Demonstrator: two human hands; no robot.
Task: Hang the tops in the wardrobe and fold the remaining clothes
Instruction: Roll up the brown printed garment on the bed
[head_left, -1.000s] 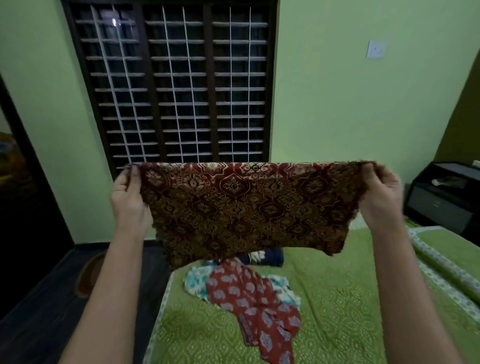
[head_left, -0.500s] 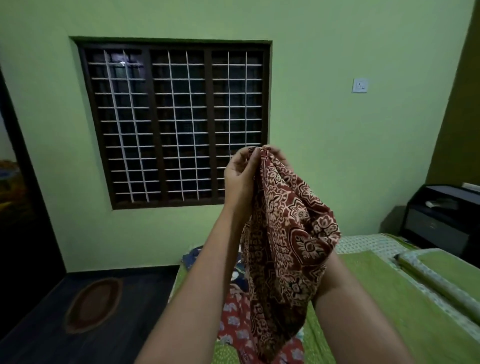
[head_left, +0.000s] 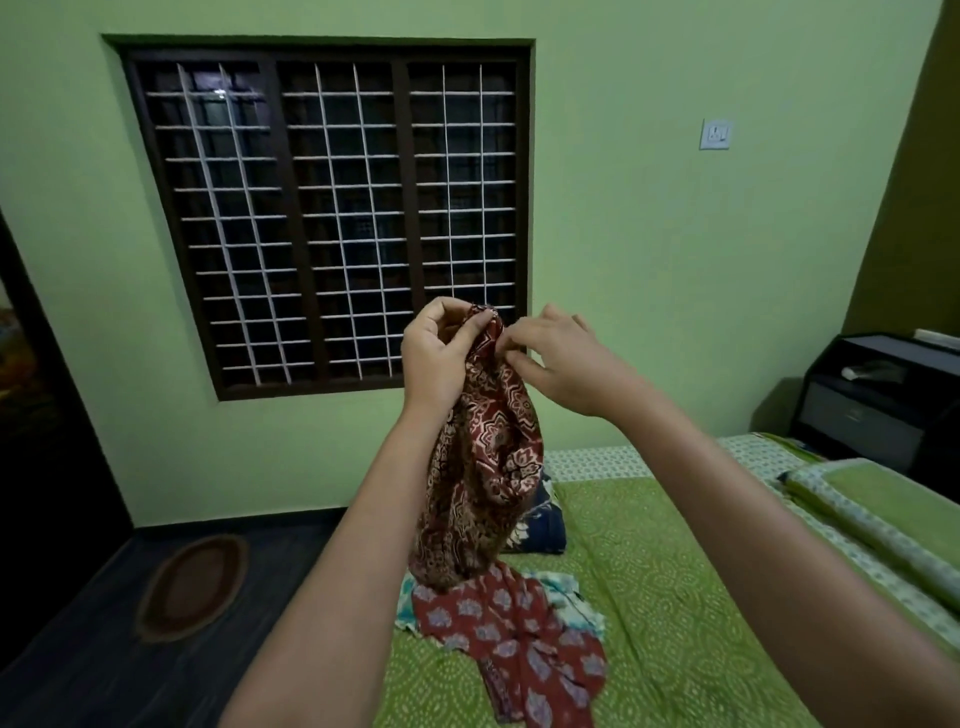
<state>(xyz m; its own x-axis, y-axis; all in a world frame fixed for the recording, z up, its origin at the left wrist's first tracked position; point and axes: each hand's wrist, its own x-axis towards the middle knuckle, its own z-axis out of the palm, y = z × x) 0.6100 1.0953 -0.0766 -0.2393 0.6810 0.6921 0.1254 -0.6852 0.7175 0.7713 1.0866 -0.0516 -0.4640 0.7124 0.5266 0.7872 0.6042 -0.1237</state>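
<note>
- Head view: two bare hands are raised in front of a dark-framed window with a white grid grille (head_left: 332, 218), and one maroon printed cloth with a cream floral pattern (head_left: 483, 457) is held up between them.
- At the cloth's gathered top edge, the left hand (head_left: 434, 353) is curled round the fabric, fingers (head_left: 441, 314) bent over it.
- The right hand (head_left: 563, 358) is seen pinching the same top edge with its fingertips from the other side; the remaining fingers are loosely bent.
- The cloth is bunched and hangs straight down above the near left part of a bed covered in a green patterned sheet (head_left: 665, 597), its lower end just over the garments lying there.
- Three other garments are counted on the bed: one red garment with pale floral motifs (head_left: 524, 639), one light blue-and-white garment (head_left: 566, 597) partly under it, and one dark navy floral piece (head_left: 540, 525) behind the hanging cloth.
- Near the left edge of the bed these are grouped; open green sheet is left to the right.
- One green-and-white rolled bedding piece (head_left: 872, 514) lies along the right edge.
- One oval brown mat (head_left: 192, 587) is seen on the dark floor to the left, and one black cabinet (head_left: 878, 400) stands beyond the bed's far right corner.
</note>
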